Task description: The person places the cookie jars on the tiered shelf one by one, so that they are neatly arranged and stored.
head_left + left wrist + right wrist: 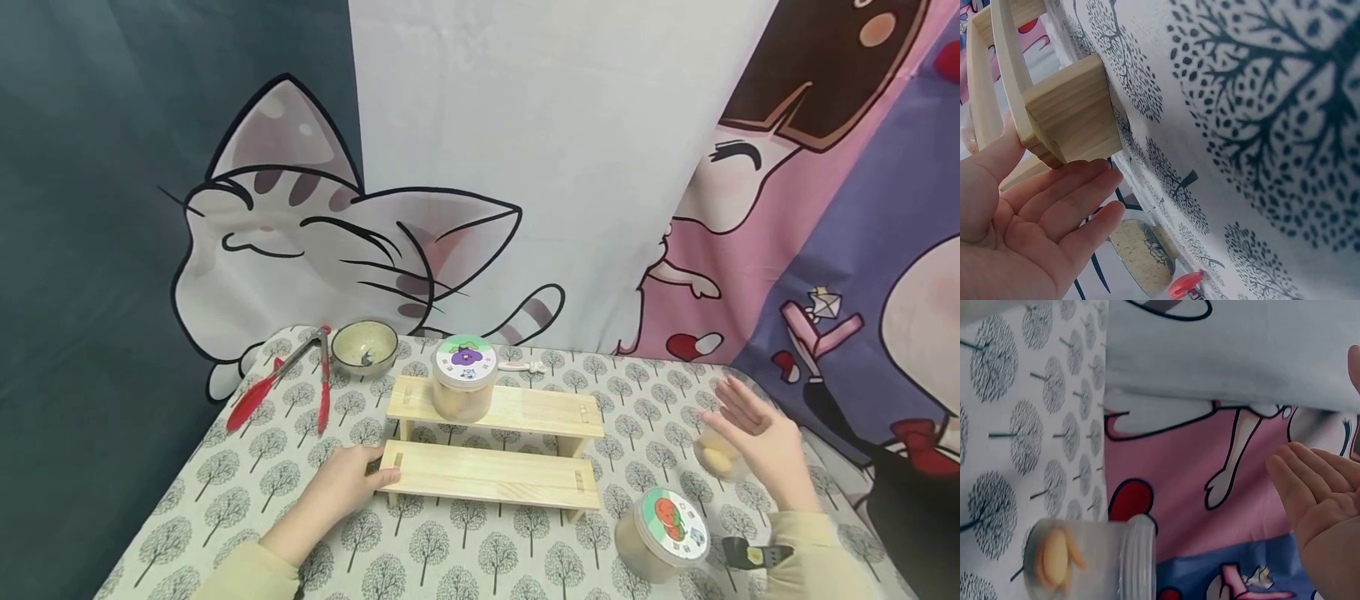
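"What's nearest?"
"I have a red-and-green-lidded jar (662,537) left of the right wrist. Left hand (351,483) pinches the left end of the wooden rack (487,473), thumb on top."
"Right?"
"I read the right hand (767,443) raised, fingers extended, gripping nothing, near a clear jar (1100,562)."
"Farther?"
"Purple-flowered jar (463,387) on the rack, between hands; bowl (352,346) beyond the left."

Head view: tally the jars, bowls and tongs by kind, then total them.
Jars: 3 (purple-pictured jar, red-pictured jar, jar with yellow pieces)
Bowls: 1 (pale bowl)
Tongs: 1 pair (red-handled tongs)
Total: 5
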A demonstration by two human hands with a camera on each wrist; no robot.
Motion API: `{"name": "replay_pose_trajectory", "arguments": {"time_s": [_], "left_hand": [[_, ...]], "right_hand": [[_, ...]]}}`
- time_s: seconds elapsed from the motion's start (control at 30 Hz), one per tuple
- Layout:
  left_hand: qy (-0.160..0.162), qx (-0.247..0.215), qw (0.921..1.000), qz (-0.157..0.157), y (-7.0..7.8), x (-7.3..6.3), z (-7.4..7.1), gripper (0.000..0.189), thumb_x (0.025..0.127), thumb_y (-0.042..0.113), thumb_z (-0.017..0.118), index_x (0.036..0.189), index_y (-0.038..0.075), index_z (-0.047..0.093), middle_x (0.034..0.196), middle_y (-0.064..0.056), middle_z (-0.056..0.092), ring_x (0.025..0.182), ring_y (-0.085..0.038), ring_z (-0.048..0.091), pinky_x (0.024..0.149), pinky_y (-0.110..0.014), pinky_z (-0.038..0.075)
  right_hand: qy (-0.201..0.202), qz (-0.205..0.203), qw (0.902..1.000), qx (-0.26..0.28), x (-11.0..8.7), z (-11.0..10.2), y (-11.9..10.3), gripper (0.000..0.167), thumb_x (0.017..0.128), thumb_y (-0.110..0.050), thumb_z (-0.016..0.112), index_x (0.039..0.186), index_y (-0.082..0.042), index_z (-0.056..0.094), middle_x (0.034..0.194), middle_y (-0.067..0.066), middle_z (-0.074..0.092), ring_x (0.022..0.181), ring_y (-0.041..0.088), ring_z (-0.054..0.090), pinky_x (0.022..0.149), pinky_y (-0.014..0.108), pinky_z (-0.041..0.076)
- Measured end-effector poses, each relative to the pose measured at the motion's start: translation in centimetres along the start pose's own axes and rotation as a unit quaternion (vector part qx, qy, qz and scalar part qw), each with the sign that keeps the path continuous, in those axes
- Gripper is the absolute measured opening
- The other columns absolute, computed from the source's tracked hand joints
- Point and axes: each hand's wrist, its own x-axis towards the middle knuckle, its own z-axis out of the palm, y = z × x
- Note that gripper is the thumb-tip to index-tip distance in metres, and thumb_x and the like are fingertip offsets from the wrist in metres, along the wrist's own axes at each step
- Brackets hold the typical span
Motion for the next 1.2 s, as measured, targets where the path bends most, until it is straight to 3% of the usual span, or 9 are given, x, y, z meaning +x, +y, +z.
{"name": "replay_pose_trajectory", "arguments": {"time_s": [0.1,0.4,0.57,0.67,0.93,1.2], "left_hand": [[-0.001,0.000,1.0000,-0.002,0.0,0.0,0.0,0.054,0.081,0.034,0.072,0.118,-0.003,0.064,0.111,-0.025,0.066,0.101,-0.042,0.062,0.089,-0.057,0.047],[0.001,-0.005,1.0000,-0.005,-0.3,0.0,0.2,0.054,0.080,0.034,0.072,0.118,-0.003,0.064,0.112,-0.025,0.065,0.103,-0.043,0.061,0.091,-0.057,0.046],[0.003,-0.007,1.0000,-0.006,-0.5,0.0,0.3,0.053,0.080,0.032,0.073,0.118,-0.003,0.063,0.111,-0.025,0.065,0.102,-0.043,0.062,0.090,-0.058,0.046],[0.002,-0.006,1.0000,-0.005,-0.5,0.0,0.3,0.053,0.080,0.032,0.073,0.118,-0.004,0.063,0.111,-0.026,0.066,0.101,-0.043,0.062,0.089,-0.058,0.046],[-0.003,-0.003,1.0000,-0.007,-0.2,0.0,0.2,0.053,0.081,0.034,0.072,0.118,-0.003,0.064,0.111,-0.025,0.066,0.102,-0.043,0.062,0.091,-0.059,0.045],[-0.006,-0.006,0.9999,-0.008,0.1,0.0,0.1,0.052,0.080,0.032,0.073,0.118,-0.003,0.064,0.111,-0.025,0.066,0.102,-0.043,0.062,0.091,-0.059,0.045]], "right_hand": [[0.012,0.008,0.9998,-0.017,-0.1,-0.7,0.4,0.071,0.086,-0.003,0.068,0.148,-0.012,0.034,0.127,-0.022,0.056,0.105,-0.016,0.054,0.084,0.002,0.042],[0.043,0.058,0.9974,0.000,-0.8,-2.8,2.5,0.071,0.088,-0.008,0.068,0.148,-0.018,0.032,0.132,-0.019,0.054,0.103,-0.018,0.054,0.088,-0.001,0.037],[0.054,0.088,0.9895,-0.101,-1.0,-3.6,3.6,0.074,0.089,-0.019,0.068,0.150,-0.021,0.026,0.142,-0.014,0.042,0.108,-0.020,0.047,0.086,-0.001,0.037],[0.062,0.104,0.9837,-0.133,-1.0,-3.9,4.2,0.076,0.089,-0.023,0.068,0.151,-0.021,0.023,0.147,-0.005,0.036,0.113,-0.018,0.043,0.087,-0.001,0.037],[0.116,0.156,0.9786,-0.068,-1.7,-4.1,5.4,0.081,0.086,-0.018,0.072,0.151,-0.023,0.023,0.150,-0.004,0.031,0.121,-0.016,0.040,0.085,-0.004,0.035],[0.158,0.194,0.9610,-0.118,-2.5,-4.3,6.9,0.081,0.086,-0.026,0.072,0.150,-0.028,0.023,0.150,-0.006,0.030,0.125,-0.010,0.039,0.087,-0.003,0.036]]}}
